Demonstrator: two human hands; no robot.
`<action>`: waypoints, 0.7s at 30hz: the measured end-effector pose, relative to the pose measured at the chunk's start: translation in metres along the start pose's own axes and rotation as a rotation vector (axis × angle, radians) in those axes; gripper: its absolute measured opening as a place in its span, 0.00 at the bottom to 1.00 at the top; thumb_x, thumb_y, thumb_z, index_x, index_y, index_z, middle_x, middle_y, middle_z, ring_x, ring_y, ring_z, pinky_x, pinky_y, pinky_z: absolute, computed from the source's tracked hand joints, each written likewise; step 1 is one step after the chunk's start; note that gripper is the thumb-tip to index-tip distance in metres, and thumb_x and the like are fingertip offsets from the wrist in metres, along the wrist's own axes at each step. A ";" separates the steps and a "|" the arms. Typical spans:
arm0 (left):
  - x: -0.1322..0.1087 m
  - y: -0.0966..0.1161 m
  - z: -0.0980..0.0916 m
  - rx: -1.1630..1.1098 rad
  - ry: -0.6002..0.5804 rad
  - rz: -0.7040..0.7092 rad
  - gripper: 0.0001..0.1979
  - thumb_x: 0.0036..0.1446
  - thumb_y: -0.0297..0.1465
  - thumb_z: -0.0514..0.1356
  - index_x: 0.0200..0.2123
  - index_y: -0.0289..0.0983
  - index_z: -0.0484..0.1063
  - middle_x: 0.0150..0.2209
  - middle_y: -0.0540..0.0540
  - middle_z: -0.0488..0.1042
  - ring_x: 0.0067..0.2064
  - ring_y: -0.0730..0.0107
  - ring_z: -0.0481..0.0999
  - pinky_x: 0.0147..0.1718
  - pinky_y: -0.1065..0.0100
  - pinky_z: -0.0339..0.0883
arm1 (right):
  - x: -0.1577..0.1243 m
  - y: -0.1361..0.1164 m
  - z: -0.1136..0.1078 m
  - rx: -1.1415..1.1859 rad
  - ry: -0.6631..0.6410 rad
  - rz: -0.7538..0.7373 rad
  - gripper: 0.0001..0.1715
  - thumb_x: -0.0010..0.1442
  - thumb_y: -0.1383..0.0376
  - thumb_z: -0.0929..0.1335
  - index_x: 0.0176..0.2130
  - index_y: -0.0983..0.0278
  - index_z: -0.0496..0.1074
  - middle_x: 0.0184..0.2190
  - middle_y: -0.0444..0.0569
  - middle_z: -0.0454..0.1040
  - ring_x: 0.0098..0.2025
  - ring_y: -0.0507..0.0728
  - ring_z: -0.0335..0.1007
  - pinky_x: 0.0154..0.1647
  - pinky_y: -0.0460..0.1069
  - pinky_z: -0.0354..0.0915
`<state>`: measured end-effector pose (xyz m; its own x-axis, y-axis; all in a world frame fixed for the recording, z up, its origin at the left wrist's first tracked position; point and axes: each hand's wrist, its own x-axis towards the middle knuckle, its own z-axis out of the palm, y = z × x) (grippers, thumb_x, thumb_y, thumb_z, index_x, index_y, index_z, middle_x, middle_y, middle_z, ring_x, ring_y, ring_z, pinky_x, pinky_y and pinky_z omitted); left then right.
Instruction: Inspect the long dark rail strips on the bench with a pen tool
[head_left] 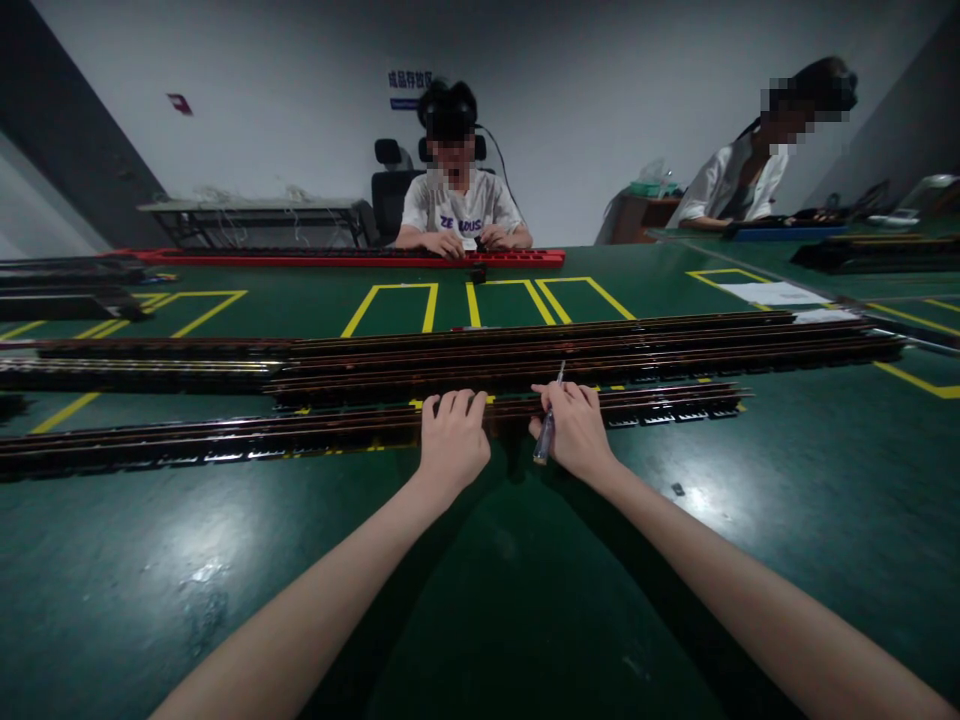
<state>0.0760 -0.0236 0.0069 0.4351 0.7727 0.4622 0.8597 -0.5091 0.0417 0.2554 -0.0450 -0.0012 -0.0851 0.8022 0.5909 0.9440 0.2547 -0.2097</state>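
Observation:
A long dark strip with small components along it lies across the green table in front of me. My left hand rests on it near the middle, fingers curled over its far edge. My right hand sits just to the right on the same strip, closed around a thin screwdriver with a clear handle. The tool's tip points away from me toward the strips behind.
Several more long strips lie stacked just beyond. Yellow outlined boxes mark the green table. A person sits opposite at a red strip; another person works at the far right. Papers lie at right.

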 end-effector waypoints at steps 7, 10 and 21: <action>-0.001 0.000 -0.001 0.021 0.003 -0.037 0.21 0.57 0.24 0.49 0.53 0.33 0.70 0.50 0.38 0.73 0.53 0.53 0.69 0.53 0.51 0.59 | -0.001 0.001 -0.001 0.036 0.023 -0.006 0.18 0.45 0.79 0.59 0.35 0.63 0.65 0.36 0.51 0.75 0.43 0.60 0.67 0.49 0.55 0.53; -0.001 0.000 -0.001 0.024 0.000 -0.039 0.21 0.57 0.24 0.49 0.52 0.33 0.70 0.51 0.37 0.73 0.54 0.53 0.69 0.53 0.50 0.59 | -0.002 0.001 -0.003 0.015 0.042 -0.025 0.17 0.47 0.79 0.59 0.35 0.62 0.65 0.36 0.51 0.75 0.46 0.60 0.67 0.51 0.55 0.53; -0.001 0.000 -0.001 0.015 0.003 -0.034 0.22 0.56 0.23 0.49 0.52 0.33 0.71 0.51 0.37 0.73 0.54 0.52 0.69 0.53 0.49 0.58 | -0.001 -0.005 0.000 0.073 -0.010 0.002 0.16 0.49 0.76 0.61 0.38 0.63 0.67 0.36 0.51 0.76 0.43 0.61 0.68 0.53 0.57 0.54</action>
<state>0.0758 -0.0247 0.0077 0.4050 0.7880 0.4637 0.8778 -0.4769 0.0438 0.2509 -0.0474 -0.0009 -0.0865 0.8082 0.5826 0.9185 0.2912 -0.2676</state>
